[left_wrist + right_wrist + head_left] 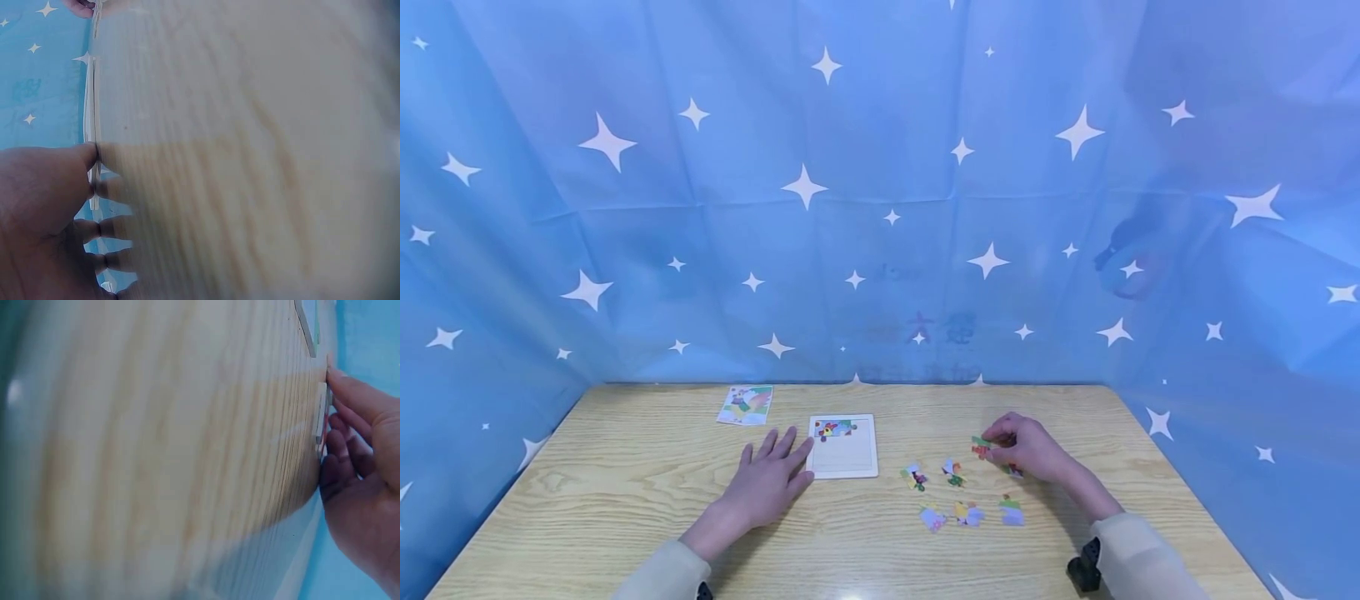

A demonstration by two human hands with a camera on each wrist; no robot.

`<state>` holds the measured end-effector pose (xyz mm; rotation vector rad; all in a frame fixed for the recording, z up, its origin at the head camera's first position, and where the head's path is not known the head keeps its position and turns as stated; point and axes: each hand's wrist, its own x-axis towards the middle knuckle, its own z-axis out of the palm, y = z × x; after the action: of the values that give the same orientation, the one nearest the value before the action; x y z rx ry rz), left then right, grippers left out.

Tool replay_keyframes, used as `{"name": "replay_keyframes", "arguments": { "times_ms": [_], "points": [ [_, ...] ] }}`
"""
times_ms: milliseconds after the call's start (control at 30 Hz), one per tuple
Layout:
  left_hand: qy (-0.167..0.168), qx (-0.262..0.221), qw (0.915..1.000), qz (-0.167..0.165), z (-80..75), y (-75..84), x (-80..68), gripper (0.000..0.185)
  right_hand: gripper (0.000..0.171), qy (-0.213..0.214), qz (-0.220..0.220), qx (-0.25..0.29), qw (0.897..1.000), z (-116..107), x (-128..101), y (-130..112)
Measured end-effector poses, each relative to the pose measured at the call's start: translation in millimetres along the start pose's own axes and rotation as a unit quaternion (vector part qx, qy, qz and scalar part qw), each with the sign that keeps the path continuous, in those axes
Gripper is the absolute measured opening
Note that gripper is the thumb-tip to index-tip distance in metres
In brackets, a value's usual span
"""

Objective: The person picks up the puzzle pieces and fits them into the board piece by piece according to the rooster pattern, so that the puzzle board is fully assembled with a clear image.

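My left hand [766,483] lies spread on the table, its thumb and index fingertip right at the left edge of a white puzzle tray [842,461]. A joined strip of colourful pieces [835,428] lies along the tray's upper left. The left wrist view shows the left hand [44,219] with its fingers straight on the tabletop. My right hand [1030,447] pinches a red and green puzzle piece [981,447] at its right side with thumb and index finger. Under that palm another piece [1014,471] is partly hidden. From the right wrist, the hand [369,444] shows with its other fingers curled.
Several loose puzzle pieces lie between the tray and my right arm, among them a yellow and purple one [914,476] and a green and lilac one [1012,510]. A picture card [746,405] lies at the back left. A blue starry curtain [880,250] borders the table [647,467].
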<state>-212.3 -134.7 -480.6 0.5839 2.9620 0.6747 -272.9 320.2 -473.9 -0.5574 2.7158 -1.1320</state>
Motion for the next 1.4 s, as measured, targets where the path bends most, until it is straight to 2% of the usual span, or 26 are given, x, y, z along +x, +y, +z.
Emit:
{"name": "replay_keyframes", "arguments": {
  "times_ms": [200, 300, 433, 533, 667, 833, 1167, 1400],
  "points": [
    [-0.001, 0.000, 1.0000, 0.002, 0.7, 0.1, -0.6, 0.054, 0.020, -0.025, 0.019, 0.039, 0.999, 0, 3, -3],
    [0.000, -0.001, 1.0000, 0.004, 0.7, -0.3, 0.1, 0.053, 0.012, -0.036, 0.009, 0.063, 0.997, 0, 5, -4],
    [0.001, 0.000, 1.0000, 0.006, 0.0, 0.5, -0.2, 0.053, 0.003, -0.033, 0.000, 0.088, 0.996, 0, 5, -8],
    [0.000, 0.001, 1.0000, 0.005, -0.6, 1.4, -1.1, 0.054, 0.003, -0.024, 0.006, 0.094, 0.995, 0, 5, -12],
    [-0.001, 0.002, 1.0000, 0.005, -1.7, 1.2, -1.2, 0.054, 0.019, -0.020, 0.011, 0.080, 0.997, 3, 8, -14],
    [0.002, 0.006, 0.9999, 0.011, -2.2, 0.6, -1.1, 0.054, 0.029, -0.021, 0.007, 0.058, 0.998, 9, 15, -19],
    [-0.003, 0.001, 1.0000, 0.003, -2.7, 2.3, -1.0, 0.054, 0.034, -0.040, -0.005, 0.035, 0.999, 22, 28, -30],
    [0.013, 0.007, 0.9998, 0.012, 7.5, -7.0, 2.7, 0.055, 0.034, -0.080, -0.032, -0.006, 0.996, 18, 28, -32]
  ]
}}
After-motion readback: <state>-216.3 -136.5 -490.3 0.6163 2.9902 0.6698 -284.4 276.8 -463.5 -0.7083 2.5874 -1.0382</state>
